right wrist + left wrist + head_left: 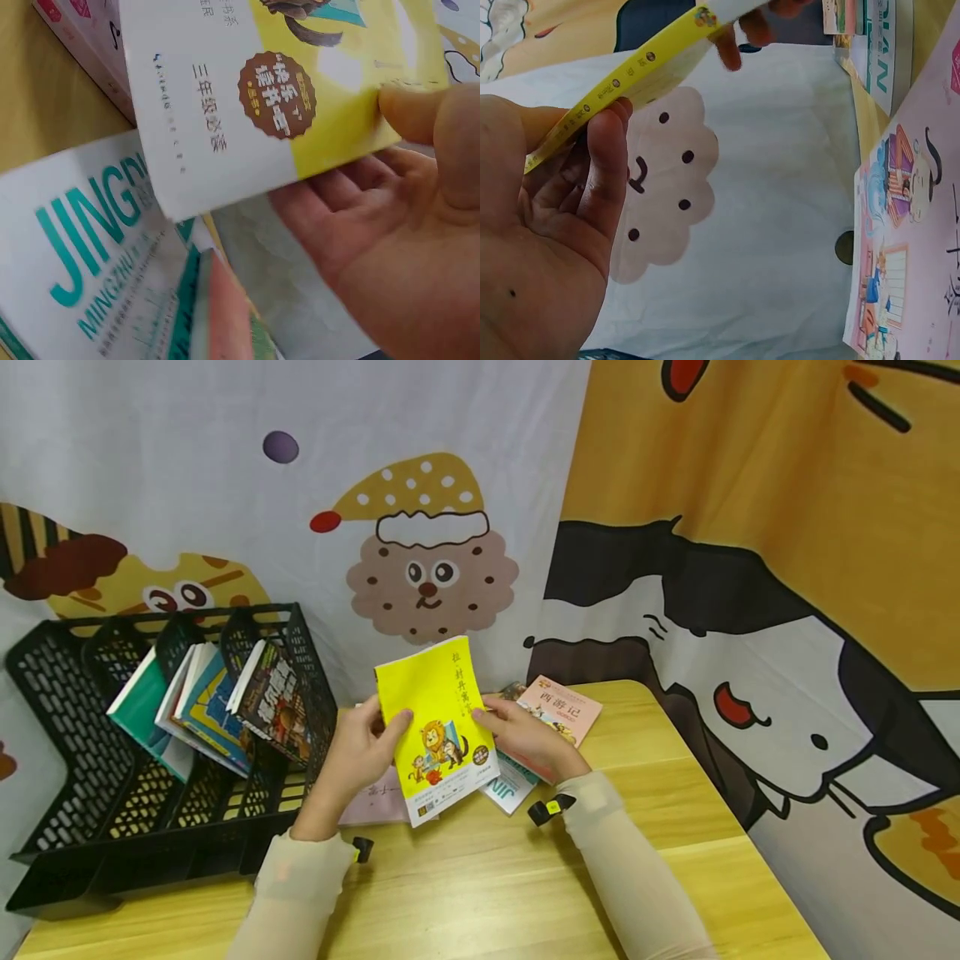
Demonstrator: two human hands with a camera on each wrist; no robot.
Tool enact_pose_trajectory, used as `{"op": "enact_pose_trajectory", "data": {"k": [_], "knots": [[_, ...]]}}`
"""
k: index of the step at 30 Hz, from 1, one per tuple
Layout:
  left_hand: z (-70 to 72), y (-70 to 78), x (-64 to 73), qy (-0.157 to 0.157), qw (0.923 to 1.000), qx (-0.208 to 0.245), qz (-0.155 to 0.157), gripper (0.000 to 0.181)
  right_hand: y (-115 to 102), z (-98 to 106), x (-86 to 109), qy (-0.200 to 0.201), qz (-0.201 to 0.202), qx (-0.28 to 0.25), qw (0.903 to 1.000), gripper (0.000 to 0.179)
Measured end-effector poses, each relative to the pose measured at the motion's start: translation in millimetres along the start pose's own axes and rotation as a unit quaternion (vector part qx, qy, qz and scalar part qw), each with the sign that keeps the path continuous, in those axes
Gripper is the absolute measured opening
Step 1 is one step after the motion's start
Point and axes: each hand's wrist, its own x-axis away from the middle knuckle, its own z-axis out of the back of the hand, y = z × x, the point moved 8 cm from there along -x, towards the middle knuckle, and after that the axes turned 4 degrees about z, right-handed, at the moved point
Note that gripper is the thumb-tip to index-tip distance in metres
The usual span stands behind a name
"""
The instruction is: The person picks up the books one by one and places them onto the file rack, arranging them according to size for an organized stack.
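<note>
A yellow paperback book [431, 693] with a lion drawing on its cover is held up over the table by both hands. My left hand [358, 745] pinches its left edge, thumb on the front cover. On the opposite edge, my right hand [534, 739] grips it with the thumb in front and the fingers behind. The left wrist view shows the yellow spine [622, 86] lying between thumb and fingers. Under and behind the book lie a pink book [378, 802], a white book with green letters [510, 785] and a salmon-coloured book [562, 706].
At the left stands a black slotted file rack [315, 693]. Its compartments hold a green book [153, 714], blue-and-yellow books [213, 702] and a dark-covered book [272, 702]. A cartoon-printed curtain [427, 410] hangs behind the wooden table [487, 893].
</note>
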Motion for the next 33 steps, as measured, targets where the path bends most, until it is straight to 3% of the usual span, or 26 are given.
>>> {"op": "enact_pose_trajectory", "data": {"k": [4,6,12,15,18,25,33], "knots": [[-2.8,11.6,2.2,0.007,0.9986,-0.045,-0.027,0.031,-2,-1,-1.3,0.019,0.021,-0.055,0.9981,0.047],[-2.5,15.8,3.0,0.017,0.9966,-0.071,-0.038,0.030,-2,-1,-1.9,0.034,0.021,-0.055,0.9977,0.047],[6.8,22.4,5.6,0.037,0.9912,-0.120,-0.044,0.030,2,0,-2.0,0.075,-0.015,0.060,0.9952,0.042],[16.3,22.6,8.0,0.047,0.9918,-0.114,-0.034,0.032,3,-2,-3.3,0.071,-0.019,0.128,0.9891,0.034],[27.0,22.6,12.1,0.063,0.9924,-0.104,-0.023,0.033,5,-5,-5.5,0.062,-0.012,0.154,0.9860,0.031],[52.9,12.9,26.4,0.108,0.9905,-0.085,0.009,0.033,9,-21,-8.6,0.036,-0.003,0.127,0.9912,0.037],[79.2,-0.9,43.9,0.128,0.9877,-0.070,0.056,0.040,7,-44,-13.0,-0.005,0.022,0.110,0.9937,0.035]]}}
